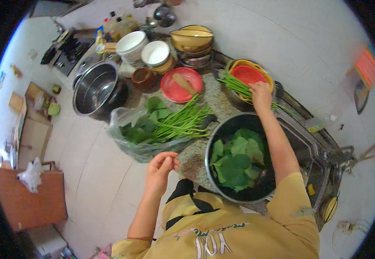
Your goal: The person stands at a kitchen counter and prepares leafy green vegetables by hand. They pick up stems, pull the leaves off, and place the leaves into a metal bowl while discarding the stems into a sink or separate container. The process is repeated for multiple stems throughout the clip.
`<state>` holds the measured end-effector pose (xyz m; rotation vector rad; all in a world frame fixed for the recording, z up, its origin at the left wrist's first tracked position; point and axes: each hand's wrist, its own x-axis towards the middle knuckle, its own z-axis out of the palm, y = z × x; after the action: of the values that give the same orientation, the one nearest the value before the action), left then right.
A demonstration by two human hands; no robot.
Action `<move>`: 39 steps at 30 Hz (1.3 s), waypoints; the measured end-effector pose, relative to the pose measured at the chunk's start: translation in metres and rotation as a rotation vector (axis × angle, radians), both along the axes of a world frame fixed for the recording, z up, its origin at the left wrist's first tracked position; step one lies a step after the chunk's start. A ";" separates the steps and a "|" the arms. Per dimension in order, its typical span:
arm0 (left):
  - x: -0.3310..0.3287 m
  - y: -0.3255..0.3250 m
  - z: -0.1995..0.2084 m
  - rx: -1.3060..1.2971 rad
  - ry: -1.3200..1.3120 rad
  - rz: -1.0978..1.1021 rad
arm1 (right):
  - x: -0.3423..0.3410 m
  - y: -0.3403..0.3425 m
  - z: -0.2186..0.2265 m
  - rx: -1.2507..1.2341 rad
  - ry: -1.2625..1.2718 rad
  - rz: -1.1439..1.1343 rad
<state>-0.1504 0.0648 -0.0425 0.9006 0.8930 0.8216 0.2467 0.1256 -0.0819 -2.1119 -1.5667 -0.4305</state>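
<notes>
Single head-worn fisheye view, straight down over the counter (pixel 213 101), close.

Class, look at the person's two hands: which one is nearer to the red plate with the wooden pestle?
Right. The right hand rests on green stems just right of the red plate; the left hand hangs well below it, at the counter's near edge.

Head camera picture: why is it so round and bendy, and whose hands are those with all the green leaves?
The camera sits on a person's head and looks down, and its wide lens bends straight edges. The arms are that person's own. The right hand reaches over to a bunch of green stems by a red bowl. The left hand is loosely curled, holding nothing, at the edge of the stone counter, near a clear bag of leafy greens. A big dark pot holds picked leaves.
</notes>
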 end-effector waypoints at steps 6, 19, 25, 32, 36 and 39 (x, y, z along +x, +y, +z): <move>-0.006 0.028 -0.004 0.248 0.193 -0.049 | -0.037 -0.026 0.022 0.181 0.149 0.088; 0.023 0.142 -0.041 1.174 1.312 -0.574 | -0.149 -0.147 0.065 0.186 0.650 0.103; 0.010 0.141 -0.010 1.078 0.898 -0.198 | -0.162 -0.161 0.070 0.120 0.750 0.012; 0.018 0.112 0.052 0.915 0.495 -0.015 | -0.203 -0.124 0.084 0.029 1.071 0.269; 0.021 0.081 0.067 0.400 0.093 -0.306 | -0.216 -0.103 0.107 0.199 1.404 0.345; 0.025 0.061 0.064 0.328 0.011 -0.409 | -0.212 -0.095 0.120 0.298 1.494 0.340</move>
<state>-0.1251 0.1256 0.0217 1.3235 0.5596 0.6134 0.0348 0.0301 0.0376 -1.1973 -0.7717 0.8229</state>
